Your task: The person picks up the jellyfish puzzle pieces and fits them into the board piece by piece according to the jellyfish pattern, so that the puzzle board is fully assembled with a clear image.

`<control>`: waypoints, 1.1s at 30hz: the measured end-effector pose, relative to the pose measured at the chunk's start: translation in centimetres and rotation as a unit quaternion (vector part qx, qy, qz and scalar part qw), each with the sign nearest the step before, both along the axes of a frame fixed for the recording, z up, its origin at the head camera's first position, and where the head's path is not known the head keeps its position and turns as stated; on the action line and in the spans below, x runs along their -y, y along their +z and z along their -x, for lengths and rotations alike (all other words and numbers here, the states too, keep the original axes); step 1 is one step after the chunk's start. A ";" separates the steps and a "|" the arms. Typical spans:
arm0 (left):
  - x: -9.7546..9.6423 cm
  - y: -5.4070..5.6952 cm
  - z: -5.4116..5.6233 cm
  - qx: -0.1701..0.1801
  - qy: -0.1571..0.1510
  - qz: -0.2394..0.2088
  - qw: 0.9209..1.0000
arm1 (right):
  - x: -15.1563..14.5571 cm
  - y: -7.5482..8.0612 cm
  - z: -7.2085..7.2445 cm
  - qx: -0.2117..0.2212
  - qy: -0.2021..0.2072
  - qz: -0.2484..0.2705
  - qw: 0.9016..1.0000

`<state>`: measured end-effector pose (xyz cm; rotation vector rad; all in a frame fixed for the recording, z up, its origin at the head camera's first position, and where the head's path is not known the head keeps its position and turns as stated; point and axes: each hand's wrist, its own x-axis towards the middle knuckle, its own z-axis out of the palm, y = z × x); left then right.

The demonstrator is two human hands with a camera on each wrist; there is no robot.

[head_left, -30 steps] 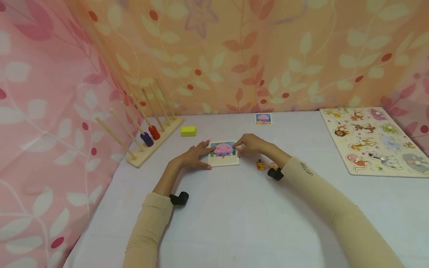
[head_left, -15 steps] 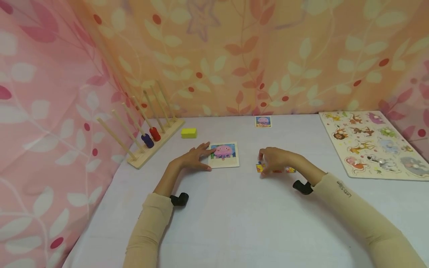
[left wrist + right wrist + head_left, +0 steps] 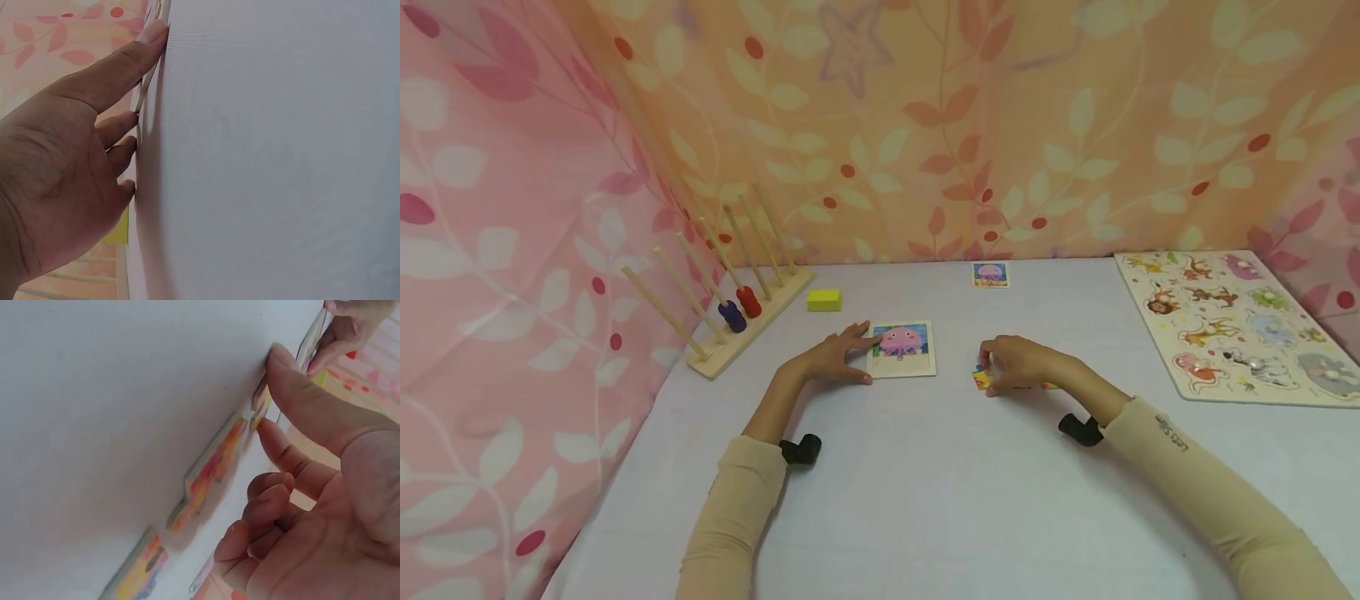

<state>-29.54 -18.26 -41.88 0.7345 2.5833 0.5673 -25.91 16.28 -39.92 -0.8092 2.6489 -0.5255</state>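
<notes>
A jellyfish jigsaw puzzle in a pale square tray (image 3: 901,367) lies at the middle of the table. My left hand (image 3: 835,354) rests at its left side with fingers spread, the index finger on the picture and the thumb by the near left corner. To the right of the tray, my right hand (image 3: 1024,360) pinches a small yellow puzzle piece (image 3: 981,380) between thumb and index finger, at table level. Its other fingers are curled. In the right wrist view, two more puzzle pieces lie in line: a red-yellow piece (image 3: 215,472) and a nearer yellow piece (image 3: 137,569).
A small jellyfish picture card (image 3: 990,275) lies at the back. On the left are a yellow block (image 3: 824,301) and a wooden peg stand (image 3: 718,360) with blue and red beads. An animal peg puzzle board (image 3: 1225,325) lies at the right.
My right hand has left the tray's right edge and moved right and nearer, onto the loose puzzle pieces, where it now pinches the leftmost one. My left hand has stayed on the tray.
</notes>
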 end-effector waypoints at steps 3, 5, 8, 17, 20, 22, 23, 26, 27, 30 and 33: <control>0.0 0.0 0.0 -0.002 -0.004 0.002 1.000 | -0.1 -0.2 -0.1 -0.010 0.011 0.019 1.000; 0.1 0.1 0.0 -0.004 -0.003 0.003 1.000 | -0.1 -0.2 -0.1 -0.016 0.016 0.028 0.999; 0.1 0.0 0.0 -0.003 -0.003 0.002 1.000 | -0.2 -0.3 -0.1 -0.018 0.022 0.034 0.999; 0.4 -0.1 0.0 -0.007 -0.003 -0.016 1.000 | -0.4 -0.4 0.3 -0.039 0.041 0.023 0.998; 0.6 -0.1 -0.1 -0.005 0.002 -0.023 1.000 | 0.2 -0.2 0.6 -0.045 0.052 0.014 0.998; 0.7 -0.1 -0.2 0.000 0.008 -0.023 1.000 | 0.9 -0.1 0.9 -0.039 0.056 0.015 0.998; 0.8 -0.1 -0.2 0.001 0.010 -0.023 1.000 | 1.4 0.0 1.1 -0.035 0.056 0.018 0.998; 0.9 -0.1 -0.2 0.001 0.019 -0.023 1.000 | 3.1 0.3 1.8 -0.038 0.056 0.029 0.997; 0.9 -0.1 -0.2 0.000 0.021 -0.023 1.000 | 3.8 0.4 2.1 -0.045 0.058 0.032 0.997; 0.8 -0.1 -0.2 -0.003 0.021 -0.028 0.999 | 6.0 0.8 2.8 -0.062 0.059 0.037 0.996; 0.7 -0.1 -0.1 -0.009 0.014 -0.023 1.000 | 8.2 1.0 3.3 -0.071 0.057 0.031 0.995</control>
